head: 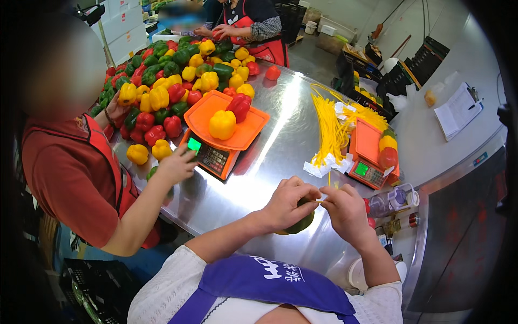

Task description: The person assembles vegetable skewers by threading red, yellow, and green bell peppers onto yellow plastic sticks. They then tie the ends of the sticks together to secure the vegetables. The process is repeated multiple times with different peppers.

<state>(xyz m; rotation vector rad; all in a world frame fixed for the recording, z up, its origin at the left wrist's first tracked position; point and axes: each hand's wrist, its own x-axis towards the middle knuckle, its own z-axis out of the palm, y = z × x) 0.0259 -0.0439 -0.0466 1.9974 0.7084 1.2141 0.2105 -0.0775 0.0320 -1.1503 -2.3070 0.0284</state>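
Just in front of my purple apron, my hands meet over a dark green bell pepper low at the table's near edge. My left hand bends over the pepper and partly hides it. Between its fingertips and those of my right hand runs a thin yellow strand, pinched from both sides. Beyond my right hand lies a bundle of yellow strands with white tags. Beside that, a small orange scale carries green, yellow and red peppers in a row.
A larger orange scale holds a yellow and a red pepper. A co-worker's hand is by its display; another person works behind the pepper heap. A bottle stands right of my right hand. A clipboard lies farther right.
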